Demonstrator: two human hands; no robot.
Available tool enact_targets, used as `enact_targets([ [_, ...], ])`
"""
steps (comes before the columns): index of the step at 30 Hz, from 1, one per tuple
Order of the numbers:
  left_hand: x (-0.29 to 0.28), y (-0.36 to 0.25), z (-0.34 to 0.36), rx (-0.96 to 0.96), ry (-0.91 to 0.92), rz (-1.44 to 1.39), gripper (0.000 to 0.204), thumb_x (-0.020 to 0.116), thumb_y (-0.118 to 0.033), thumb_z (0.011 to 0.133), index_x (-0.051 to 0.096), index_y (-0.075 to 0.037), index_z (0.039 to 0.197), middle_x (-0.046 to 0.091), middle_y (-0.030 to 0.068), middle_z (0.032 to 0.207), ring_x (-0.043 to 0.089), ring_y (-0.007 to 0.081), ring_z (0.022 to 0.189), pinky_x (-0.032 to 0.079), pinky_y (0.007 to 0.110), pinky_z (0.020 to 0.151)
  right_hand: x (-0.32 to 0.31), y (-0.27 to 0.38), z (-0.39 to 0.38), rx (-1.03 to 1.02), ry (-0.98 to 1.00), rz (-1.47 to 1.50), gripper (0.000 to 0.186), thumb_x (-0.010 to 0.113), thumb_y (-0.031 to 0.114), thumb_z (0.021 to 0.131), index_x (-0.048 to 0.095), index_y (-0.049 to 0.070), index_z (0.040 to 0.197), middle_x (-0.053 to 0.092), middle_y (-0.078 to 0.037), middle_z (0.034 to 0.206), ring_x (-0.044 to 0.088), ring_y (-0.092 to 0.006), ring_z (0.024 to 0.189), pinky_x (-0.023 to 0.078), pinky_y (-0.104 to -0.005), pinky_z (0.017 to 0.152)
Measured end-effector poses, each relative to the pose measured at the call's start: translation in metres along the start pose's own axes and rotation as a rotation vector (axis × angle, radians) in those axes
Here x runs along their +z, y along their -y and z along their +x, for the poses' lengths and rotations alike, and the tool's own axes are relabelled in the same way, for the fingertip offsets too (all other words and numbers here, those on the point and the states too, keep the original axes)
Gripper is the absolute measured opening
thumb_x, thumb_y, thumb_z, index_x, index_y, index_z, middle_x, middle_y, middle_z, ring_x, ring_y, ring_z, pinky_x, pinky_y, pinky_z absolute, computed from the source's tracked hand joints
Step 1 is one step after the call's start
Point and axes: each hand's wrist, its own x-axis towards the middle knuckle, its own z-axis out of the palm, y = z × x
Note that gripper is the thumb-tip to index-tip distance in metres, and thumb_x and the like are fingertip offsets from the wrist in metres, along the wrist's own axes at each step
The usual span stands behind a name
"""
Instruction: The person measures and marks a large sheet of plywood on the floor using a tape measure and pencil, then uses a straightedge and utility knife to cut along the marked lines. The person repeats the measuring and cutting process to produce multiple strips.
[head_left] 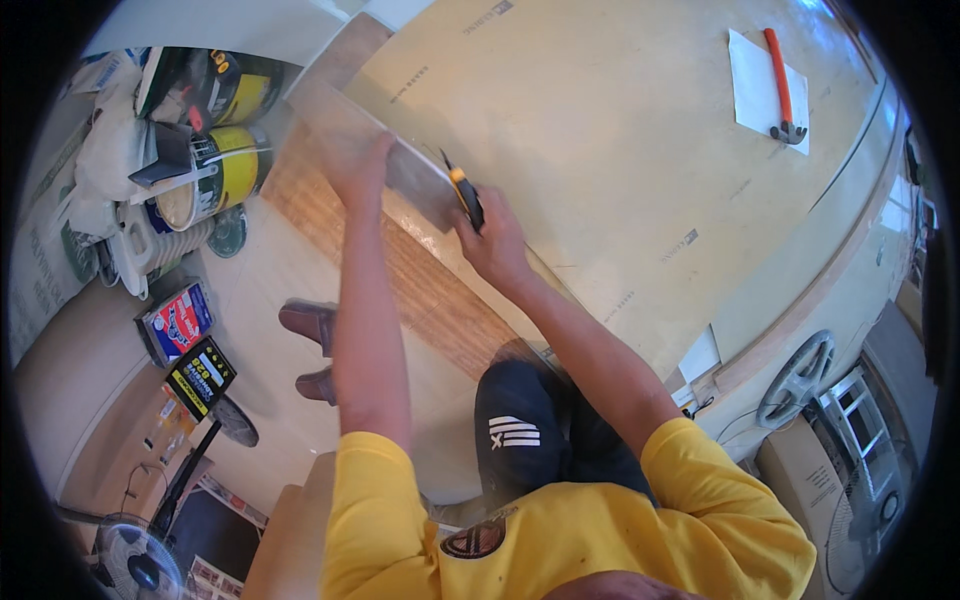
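My right hand [494, 235] is closed around a yellow and black utility knife [466, 193], its dark blade pointing up and away from me. Just left of it is a long, thin greyish sheet [420, 180] with a pale edge, tilted over the near-left border of the big beige board [600, 150]. My left hand [362, 172] grips this sheet; the hand is blurred and its fingers are partly hidden. Under the sheet a brown wood-grain strip [430, 290] runs diagonally down toward my knee.
A hammer [781, 85] with an orange handle lies on white paper [745, 75] at the board's far right. Buckets [238, 165], a jug [150, 240] and tins [200, 377] stand at left. Brown slippers [307, 322] lie on the floor. Fans [140, 560] stand at lower left and right.
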Motion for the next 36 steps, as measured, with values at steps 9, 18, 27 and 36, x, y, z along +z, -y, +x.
enact_targets([
  [9, -0.002, 0.041, 0.035, 0.313, -0.153, 0.445, 0.082, 0.077, -0.04, 0.086, 0.044, 0.005, 0.146, 0.05, 0.0302, 0.141, 0.046, 0.0437, 0.133, 0.038, 0.049, 0.111, 0.028, 0.001, 0.025, 0.178, 0.16, -0.153, 0.073, 0.085, 0.026, 0.077, 0.047, 0.008, 0.137, 0.056, -0.016, 0.129, 0.062, -0.0372, 0.11, 0.053, -0.0448, 0.089],
  [18, 0.004, 0.089, 0.063, 0.449, -0.154, 0.383, 0.07, 0.057, -0.042, 0.098, 0.041, 0.002, 0.151, 0.038, 0.0255, 0.157, 0.031, 0.0443, 0.145, 0.019, 0.054, 0.121, 0.046, -0.018, 0.017, 0.207, -0.013, -0.057, 0.083, 0.086, 0.025, 0.076, 0.042, 0.008, 0.144, 0.06, -0.016, 0.129, 0.064, -0.0378, 0.106, 0.054, -0.0444, 0.087],
  [27, 0.002, 0.082, 0.059, 0.433, -0.096, 0.372, 0.071, 0.055, -0.045, 0.099, 0.039, 0.001, 0.152, 0.039, 0.0214, 0.157, 0.029, 0.0451, 0.143, 0.019, 0.056, 0.118, 0.046, -0.026, 0.014, -0.031, -0.064, -0.179, 0.081, 0.09, 0.022, 0.072, 0.047, 0.001, 0.138, 0.061, -0.018, 0.129, 0.064, -0.0356, 0.113, 0.054, -0.0426, 0.092],
  [36, 0.002, 0.088, 0.059, 0.429, -0.112, 0.371, 0.077, 0.055, -0.052, 0.097, 0.038, 0.001, 0.151, 0.037, 0.0276, 0.154, 0.027, 0.0475, 0.142, 0.021, 0.059, 0.115, 0.048, -0.033, 0.009, -0.082, -0.07, -0.175, 0.08, 0.088, 0.015, 0.071, 0.046, -0.001, 0.137, 0.06, -0.02, 0.136, 0.064, -0.0368, 0.111, 0.053, -0.0425, 0.093],
])
